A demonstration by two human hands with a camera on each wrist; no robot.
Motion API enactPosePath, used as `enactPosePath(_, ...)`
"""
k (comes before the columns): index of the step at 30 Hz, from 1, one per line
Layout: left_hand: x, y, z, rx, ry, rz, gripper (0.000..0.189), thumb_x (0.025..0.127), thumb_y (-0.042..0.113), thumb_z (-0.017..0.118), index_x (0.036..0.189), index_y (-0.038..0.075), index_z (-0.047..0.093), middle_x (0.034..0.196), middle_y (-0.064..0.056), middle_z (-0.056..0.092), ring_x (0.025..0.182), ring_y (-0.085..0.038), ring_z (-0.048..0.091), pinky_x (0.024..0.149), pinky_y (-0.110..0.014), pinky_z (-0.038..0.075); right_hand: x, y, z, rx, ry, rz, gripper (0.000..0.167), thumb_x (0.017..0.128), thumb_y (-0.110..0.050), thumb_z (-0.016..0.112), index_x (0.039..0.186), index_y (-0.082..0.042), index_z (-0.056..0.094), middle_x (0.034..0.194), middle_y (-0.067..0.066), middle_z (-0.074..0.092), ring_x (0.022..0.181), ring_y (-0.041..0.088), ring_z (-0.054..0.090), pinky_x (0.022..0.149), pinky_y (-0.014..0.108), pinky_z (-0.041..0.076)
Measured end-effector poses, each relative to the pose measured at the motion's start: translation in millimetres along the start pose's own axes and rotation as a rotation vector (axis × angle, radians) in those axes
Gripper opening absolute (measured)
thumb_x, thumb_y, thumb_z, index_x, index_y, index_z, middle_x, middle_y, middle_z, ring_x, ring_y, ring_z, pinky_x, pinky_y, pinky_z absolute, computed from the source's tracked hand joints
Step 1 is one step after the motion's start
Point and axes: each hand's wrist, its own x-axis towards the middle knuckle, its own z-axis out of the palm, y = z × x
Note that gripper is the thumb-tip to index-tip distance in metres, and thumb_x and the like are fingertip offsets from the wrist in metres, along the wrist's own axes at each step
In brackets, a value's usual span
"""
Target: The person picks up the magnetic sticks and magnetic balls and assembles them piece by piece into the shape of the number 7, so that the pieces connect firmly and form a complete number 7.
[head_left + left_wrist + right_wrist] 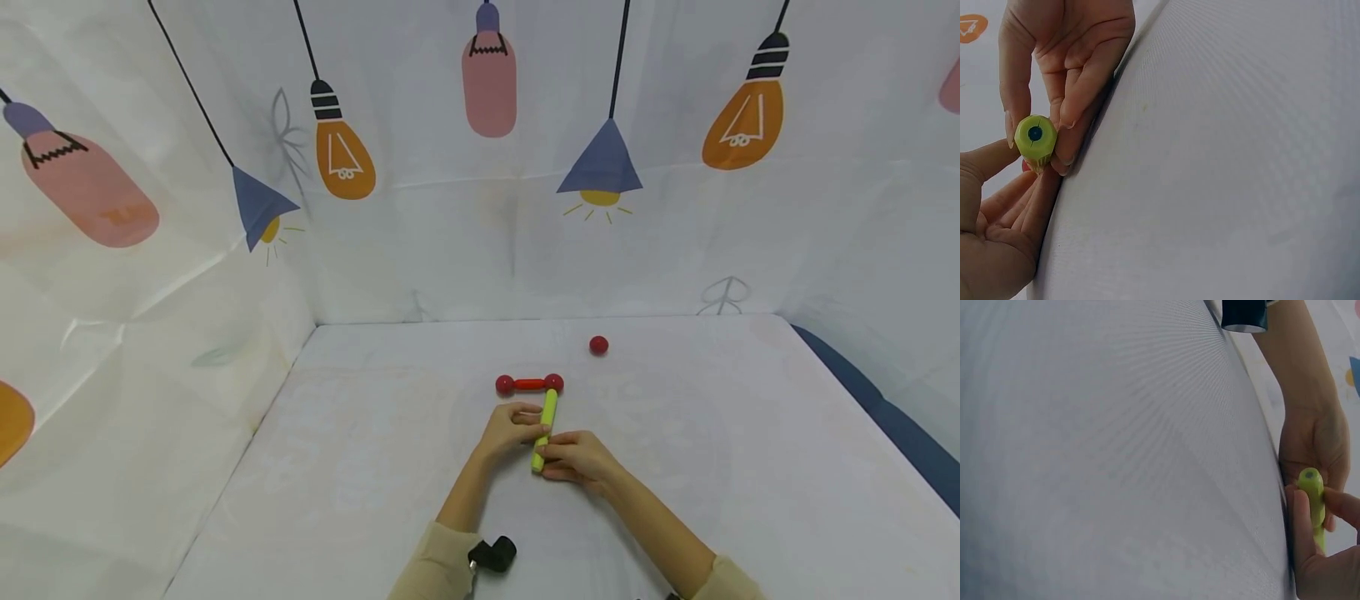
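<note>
A yellow-green stick [549, 410] lies between my two hands, its far end at the right one of two red balls [554, 382]. A short red rod [529, 384] joins that ball to a second red ball [505, 385] on its left. My left hand [512, 428] pinches the stick around its middle. Close to the near end, my right hand [577, 457] grips it between thumb and fingers. In the left wrist view, the stick's near end face [1035, 144] shows a small dark round spot in its centre.
A loose red ball [598, 345] lies farther back on the white table [360, 467], right of the joined pieces. A black wrist camera [495, 554] sits by the left sleeve. White sheeting [450, 242] printed with lamps hangs behind and on the left.
</note>
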Motion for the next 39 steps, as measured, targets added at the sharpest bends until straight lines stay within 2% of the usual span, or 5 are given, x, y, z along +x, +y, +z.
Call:
enactPosePath(5, 4.4, -12.0, 0.1, 0.004, 0.004, -0.028, 0.037, 0.081, 0.01, 0.073, 0.113, -0.004, 0.063, 0.097, -0.02, 0.07, 0.088, -0.023, 0.068, 0.072, -0.032, 0.056, -0.1, 0, 1, 0.015, 0.049, 0.013, 0.042, 0.087, -0.01, 0.066, 0.116, 0.016, 0.053, 0.086, 0.011, 0.068, 0.073, 0.017, 0.068, 0.07, 0.031, 0.056)
enactPosePath(18, 2.9, -12.3, -0.1, -0.04, -0.017, -0.048, 0.039, 0.081, 0.01, 0.072, 0.114, -0.007, 0.062, 0.098, -0.021, 0.069, 0.085, -0.021, 0.068, 0.07, -0.029, 0.055, 4.8, -4, -1, 0.069, 0.1, 0.025, 0.037, 0.087, -0.009, 0.066, 0.114, 0.014, 0.054, 0.085, 0.01, 0.068, 0.073, 0.017, 0.067, 0.069, 0.032, 0.056)
enactPosePath(29, 5.9, -13.1, 0.3, -0.035, 0.043, -0.044, 0.036, 0.079, 0.01, 0.074, 0.109, -0.006, 0.065, 0.094, -0.02, 0.07, 0.081, -0.019, 0.068, 0.066, -0.026, 0.054, 6.8, -4, -9, 0.068, 0.006, -0.034, 0.04, 0.088, -0.009, 0.066, 0.114, 0.016, 0.051, 0.088, 0.011, 0.068, 0.077, 0.017, 0.068, 0.073, 0.031, 0.056)
enactPosePath(33, 1.9, -2.7, 0.2, -0.056, 0.044, -0.039, 0.034, 0.08, 0.006, 0.072, 0.109, -0.01, 0.064, 0.094, -0.023, 0.069, 0.079, -0.018, 0.067, 0.065, -0.027, 0.055, 8.5, -8, -21, 0.045, -0.036, -0.075, 0.039, 0.089, -0.007, 0.063, 0.115, 0.017, 0.047, 0.088, 0.013, 0.069, 0.077, 0.017, 0.068, 0.073, 0.03, 0.056)
enactPosePath(39, -7.6, 20.6, -2.1, -0.066, 0.04, -0.088, 0.035, 0.081, 0.005, 0.071, 0.111, -0.011, 0.062, 0.095, -0.022, 0.069, 0.076, -0.014, 0.066, 0.069, -0.03, 0.056, 13.5, -14, -44, -0.016, 0.016, -0.119, 0.046, 0.089, -0.012, 0.064, 0.121, 0.015, 0.044, 0.09, 0.011, 0.068, 0.079, 0.016, 0.066, 0.074, 0.029, 0.056)
